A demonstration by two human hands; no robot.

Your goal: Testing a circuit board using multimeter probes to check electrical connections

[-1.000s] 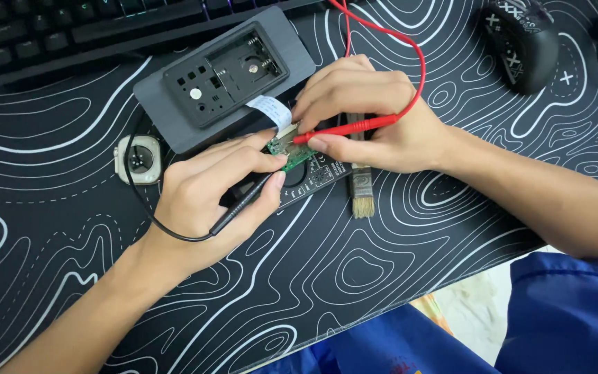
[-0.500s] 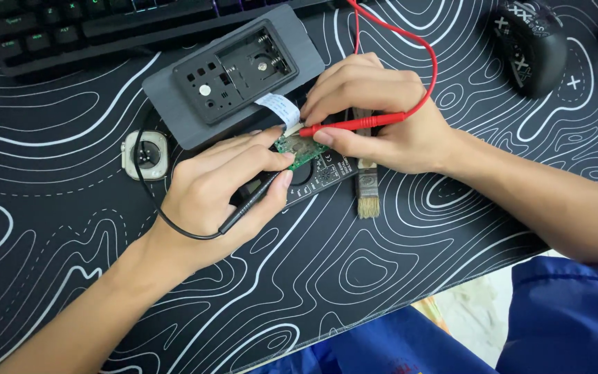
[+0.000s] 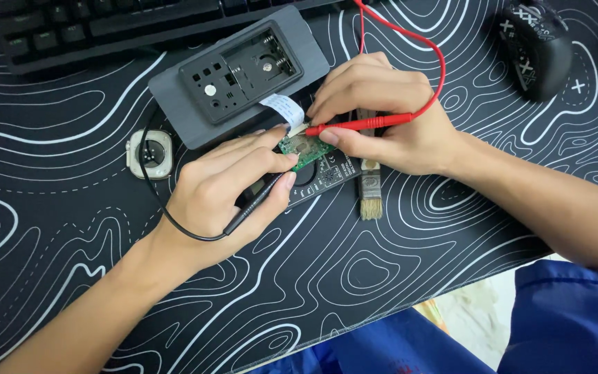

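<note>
Just above the middle of the frame lies a small green rectangular circuit board (image 3: 304, 149), its long axis tilted from lower right up toward upper left, resting on a black printed board (image 3: 327, 173) beneath it and joined at its upper end to a white flat ribbon cable (image 3: 282, 109) that runs up to a dark grey rectangular plastic housing (image 3: 195, 111) with open compartments. The right hand (image 3: 382, 114), coming in from the right of the frame, pinches a slim red test probe (image 3: 361, 125) between thumb and curled fingers; the probe lies almost level, tip pointing left onto the board's upper edge, and its red lead (image 3: 436, 62) loops up and off the top edge. The left hand (image 3: 223, 190), entering from the lower left, holds a black test probe (image 3: 254, 204) between thumb and forefinger, fingers pressed close together, the forefinger tip touching the green board's left side; whether the black tip meets the board I cannot tell. Its black lead (image 3: 153, 187) curves round toward the housing. A small bristle brush (image 3: 368, 194) lies just right of the boards, partly under the right hand. A white square watch case (image 3: 150, 154) sits left of the hands. All rest on a black desk mat with white contour lines (image 3: 382, 277), with open mat below and to the lower left; a black keyboard (image 3: 91, 28) bounds the top, a black mouse (image 3: 534, 48) the upper right.
</note>
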